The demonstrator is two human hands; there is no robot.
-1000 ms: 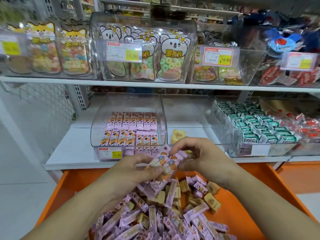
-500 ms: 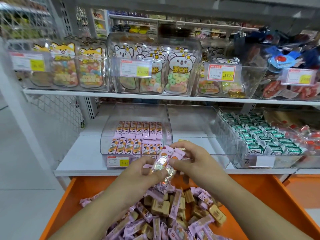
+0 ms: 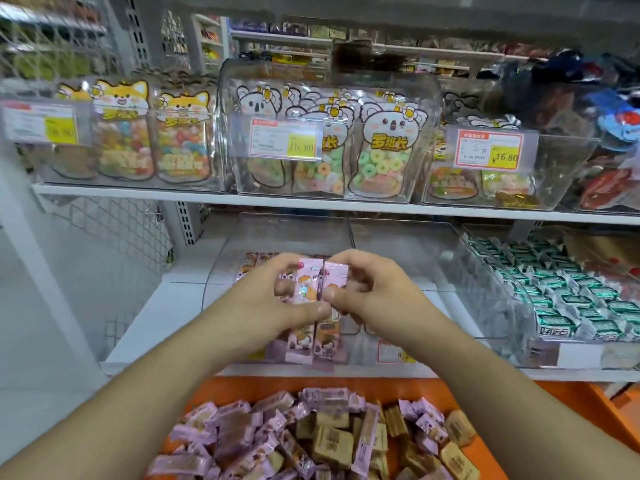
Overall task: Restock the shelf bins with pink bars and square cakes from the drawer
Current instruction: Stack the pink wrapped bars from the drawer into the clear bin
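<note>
My left hand (image 3: 277,299) and my right hand (image 3: 374,292) meet over the clear shelf bin (image 3: 221,268) and together grip a small bunch of pink bars (image 3: 320,282), held upright. More pink bars (image 3: 311,337) lie in rows in that bin below my hands, partly hidden by them. Beside it on the right stands a second clear bin (image 3: 415,258); my right hand covers its front. Below, the orange drawer (image 3: 249,386) holds a heap of loose pink bars (image 3: 235,431) and tan square cakes (image 3: 332,441).
Green-wrapped sweets (image 3: 561,299) fill a clear bin at the right. The upper shelf (image 3: 207,199) carries bins of bagged gummy candies with price tags. A white mesh side panel (image 3: 114,237) closes the shelf on the left. Floor lies to the left.
Both hands have risen from above the drawer to in front of the bin with the pink bars, which are now squared up upright. The camera has tilted up and moved closer.
</note>
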